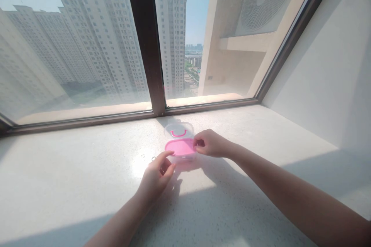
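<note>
A small clear plastic box point(183, 159) with a pink inner tray point(181, 146) sits on the sill in front of me. Its clear lid point(166, 130), which carries a pink handle point(179, 134), is folded back toward the window. At the front left corner, my left hand point(158, 171) holds the box, fingers on the tray's rim and thumb lower down. My right hand point(213, 143) is closed at the right end, its fingertips pinching the tray's edge. The palm side of the right hand is partly hidden.
Two small rings point(148, 157) lie on the pale speckled sill point(87, 177), left of the box. Behind it rises a window with a dark frame point(158, 100). A white wall point(324, 85) bounds the right side. Sunlight and arm shadows cross the sill.
</note>
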The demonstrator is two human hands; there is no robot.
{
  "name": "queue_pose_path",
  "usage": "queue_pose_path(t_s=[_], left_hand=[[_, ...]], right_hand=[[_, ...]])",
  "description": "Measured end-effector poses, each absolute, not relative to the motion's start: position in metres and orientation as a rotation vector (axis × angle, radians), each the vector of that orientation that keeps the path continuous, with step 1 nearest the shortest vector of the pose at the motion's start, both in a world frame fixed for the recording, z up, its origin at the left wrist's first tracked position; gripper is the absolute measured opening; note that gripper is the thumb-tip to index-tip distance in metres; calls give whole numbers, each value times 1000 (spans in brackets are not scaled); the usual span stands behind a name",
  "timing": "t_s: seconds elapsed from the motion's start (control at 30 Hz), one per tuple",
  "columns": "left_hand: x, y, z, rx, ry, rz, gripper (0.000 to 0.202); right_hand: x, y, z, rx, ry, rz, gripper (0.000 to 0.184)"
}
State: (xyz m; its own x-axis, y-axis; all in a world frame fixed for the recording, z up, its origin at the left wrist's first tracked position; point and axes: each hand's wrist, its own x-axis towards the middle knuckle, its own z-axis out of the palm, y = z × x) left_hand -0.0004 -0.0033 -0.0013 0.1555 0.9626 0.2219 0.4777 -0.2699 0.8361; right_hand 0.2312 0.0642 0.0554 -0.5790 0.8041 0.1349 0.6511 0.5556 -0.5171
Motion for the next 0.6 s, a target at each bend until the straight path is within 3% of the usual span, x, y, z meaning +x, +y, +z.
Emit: queue_pose_path(t_s=[0.6], left_hand=[[-3,-2,-4,1807,1332,1081,28]], right_hand=[[233,66,60,-1163,-2384,671,11]])
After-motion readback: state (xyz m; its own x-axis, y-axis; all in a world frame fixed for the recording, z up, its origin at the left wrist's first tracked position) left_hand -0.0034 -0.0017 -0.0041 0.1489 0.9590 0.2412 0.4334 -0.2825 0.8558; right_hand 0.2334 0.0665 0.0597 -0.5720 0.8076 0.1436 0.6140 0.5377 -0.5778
